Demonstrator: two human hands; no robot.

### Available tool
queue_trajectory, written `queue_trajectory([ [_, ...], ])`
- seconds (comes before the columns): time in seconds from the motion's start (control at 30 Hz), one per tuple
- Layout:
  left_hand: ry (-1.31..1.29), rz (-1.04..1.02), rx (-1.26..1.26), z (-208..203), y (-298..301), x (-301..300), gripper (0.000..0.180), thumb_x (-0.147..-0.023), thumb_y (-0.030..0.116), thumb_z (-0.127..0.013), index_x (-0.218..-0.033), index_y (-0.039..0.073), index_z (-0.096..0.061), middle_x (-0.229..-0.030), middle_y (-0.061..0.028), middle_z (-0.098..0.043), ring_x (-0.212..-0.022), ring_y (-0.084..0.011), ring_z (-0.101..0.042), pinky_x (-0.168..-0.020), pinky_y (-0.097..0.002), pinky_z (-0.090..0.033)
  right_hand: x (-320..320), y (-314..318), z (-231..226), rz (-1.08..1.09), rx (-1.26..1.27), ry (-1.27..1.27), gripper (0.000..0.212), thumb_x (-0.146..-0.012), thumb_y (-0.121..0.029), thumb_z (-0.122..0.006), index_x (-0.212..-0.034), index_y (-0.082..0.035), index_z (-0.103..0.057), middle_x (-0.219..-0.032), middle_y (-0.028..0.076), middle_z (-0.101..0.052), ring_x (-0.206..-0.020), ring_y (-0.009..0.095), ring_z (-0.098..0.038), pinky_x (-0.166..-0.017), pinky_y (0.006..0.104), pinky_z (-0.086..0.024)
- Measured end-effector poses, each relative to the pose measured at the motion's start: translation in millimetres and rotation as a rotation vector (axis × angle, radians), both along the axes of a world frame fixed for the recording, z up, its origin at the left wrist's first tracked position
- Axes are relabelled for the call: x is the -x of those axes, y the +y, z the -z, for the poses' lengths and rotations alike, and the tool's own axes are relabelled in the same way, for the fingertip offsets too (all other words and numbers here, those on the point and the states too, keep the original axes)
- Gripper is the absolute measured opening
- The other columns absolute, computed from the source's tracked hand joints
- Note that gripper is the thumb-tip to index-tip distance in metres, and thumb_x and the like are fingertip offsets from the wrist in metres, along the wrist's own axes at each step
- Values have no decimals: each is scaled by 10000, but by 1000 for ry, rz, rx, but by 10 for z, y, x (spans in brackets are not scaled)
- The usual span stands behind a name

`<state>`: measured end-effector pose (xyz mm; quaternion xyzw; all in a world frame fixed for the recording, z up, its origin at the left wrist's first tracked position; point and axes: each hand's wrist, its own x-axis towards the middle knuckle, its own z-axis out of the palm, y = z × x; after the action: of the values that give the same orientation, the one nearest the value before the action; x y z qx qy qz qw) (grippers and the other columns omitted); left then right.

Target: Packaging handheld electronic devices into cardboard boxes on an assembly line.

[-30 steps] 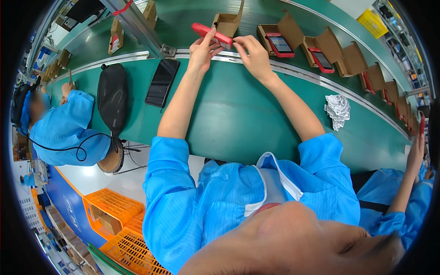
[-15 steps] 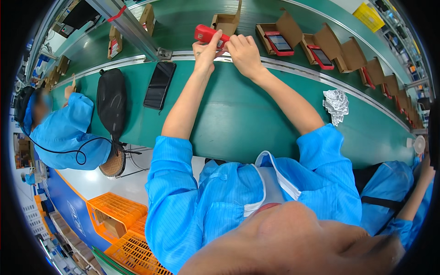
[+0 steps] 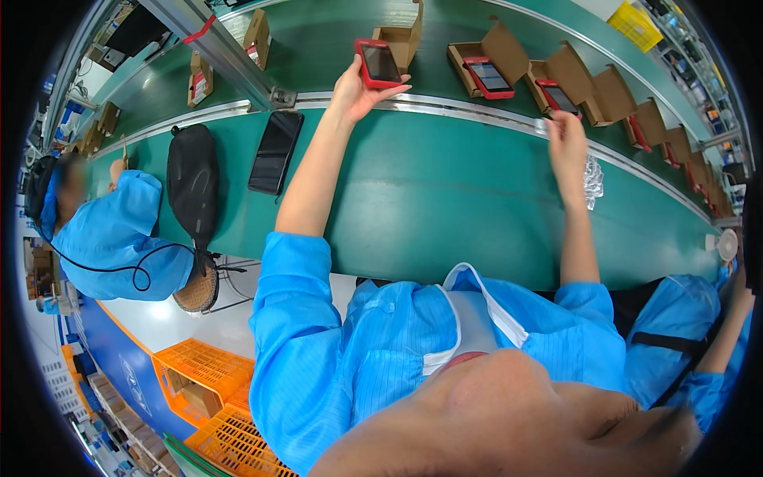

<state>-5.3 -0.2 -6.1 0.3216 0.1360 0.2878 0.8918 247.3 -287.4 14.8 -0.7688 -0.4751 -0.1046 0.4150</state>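
My left hand [image 3: 354, 95] holds a red handheld device [image 3: 381, 65] with a dark screen, over the belt's near edge. The screen faces up, and some of my fingers reach out beneath it. Apart from it, on the right, my right hand [image 3: 567, 155] is closed in a pinch. A small whitish scrap [image 3: 542, 126] shows at its fingertips, too blurred to name surely. Beside that wrist lies a pile of crumpled clear plastic pieces [image 3: 594, 184], partly hidden by the hand. An open cardboard box [image 3: 391, 36] stands just behind the device.
Several open boxes with red devices [image 3: 489, 78] line the green belt [image 3: 318, 60] beyond the metal rail [image 3: 469, 109]. A black phone [image 3: 276, 153] and black pouch [image 3: 193, 179] lie on the green table at left. A metal post [image 3: 214, 48] rises there. Co-workers sit on both sides.
My right hand has let go of the red device and moved right, toward the plastic pile. My left hand keeps the device, now turned with its screen up.
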Motion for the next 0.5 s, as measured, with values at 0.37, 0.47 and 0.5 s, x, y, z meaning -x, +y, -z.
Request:
queue_trajectory([
  [0.37, 550, -40, -139, 31, 46, -388, 634, -967, 431, -397, -1322, -89, -319, -1207, -307, -502, -977, -408, -608, -854, -408, -526, -410, -654, 350, 599, 569, -316, 171, -759, -178, -684, -902, -104, -628, -1047, 64, -559, -992, 251, -529, -785, 409, -410],
  [0.47, 916, -280, -814, -89, 48, -136, 547, -895, 409, -530, -1196, -48, -530, -1131, -315, -535, -892, -395, -623, -771, -405, -523, -325, -625, 281, 650, 463, -502, 275, -750, -183, -698, -1009, -126, -623, -1132, 54, -539, -1046, 260, -504, -822, 400, -403],
  [0.5, 1011, -737, -1245, 96, 289, 44, 393, -834, 340, -590, -1056, 20, -647, -1095, -304, -530, -881, -392, -574, -782, -436, -481, -263, -559, 196, 624, 445, -497, 335, -761, -197, -703, -1074, -131, -604, -1186, 53, -520, -1079, 261, -489, -857, 393, -393],
])
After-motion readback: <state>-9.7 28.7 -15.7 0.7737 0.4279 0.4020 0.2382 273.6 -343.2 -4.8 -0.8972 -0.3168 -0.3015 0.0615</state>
